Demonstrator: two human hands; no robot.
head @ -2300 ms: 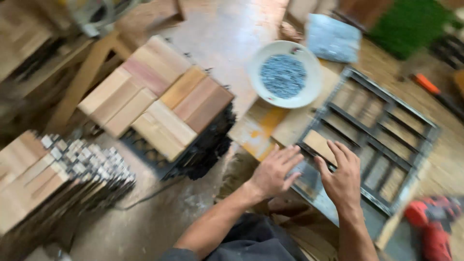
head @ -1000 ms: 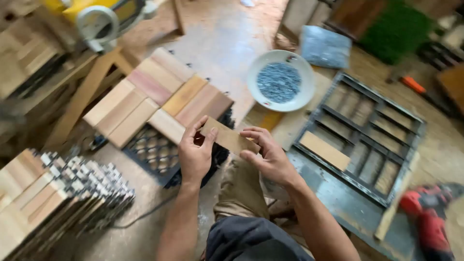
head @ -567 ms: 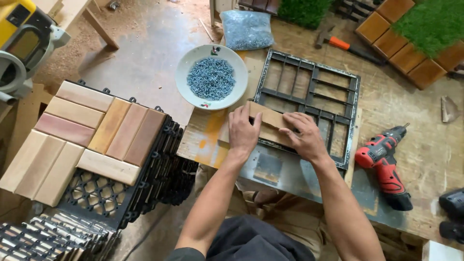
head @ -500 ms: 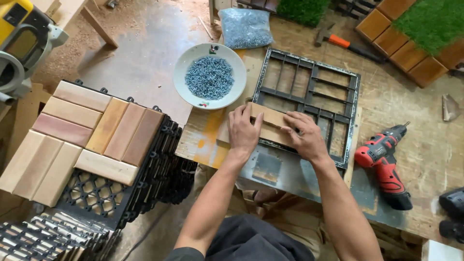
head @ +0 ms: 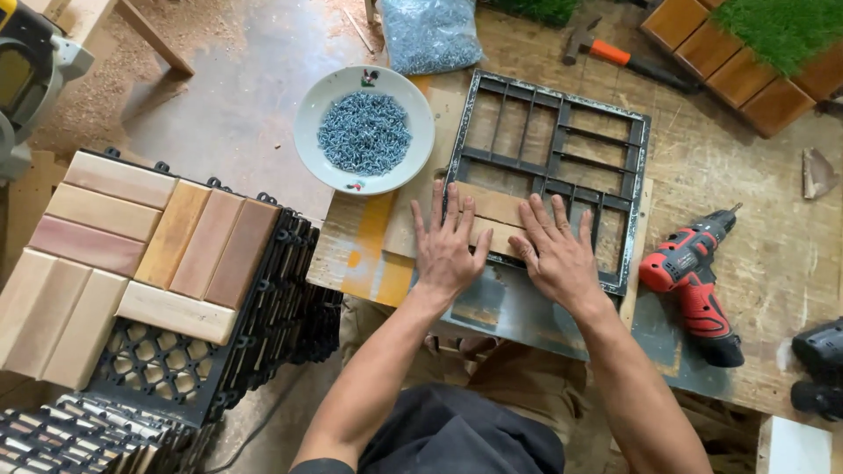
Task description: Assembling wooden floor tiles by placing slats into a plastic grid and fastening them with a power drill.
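Wooden slat [head: 492, 219] lay centre frame across the black grid frame's [head: 637, 167] lower edge; I pressed both hands, left [head: 448, 246] and right [head: 558, 254], flat, fingers spread, gripping nothing, seemingly seating it square.

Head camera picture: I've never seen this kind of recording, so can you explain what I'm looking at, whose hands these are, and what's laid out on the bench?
There is no machine here. The camera sits on a person's head and looks down, so both bare arms are their own. The left hand and right hand lie flat, fingers spread, pressing wooden slats onto a black plastic grid frame. Neither hand grips anything. The frame rests on a worn wooden workbench. Beside it stand a white bowl of screws, a clear bag of screws, a red cordless drill and an orange-handled hammer. At left, a stack of finished wooden tiles on black bases sits lower down.
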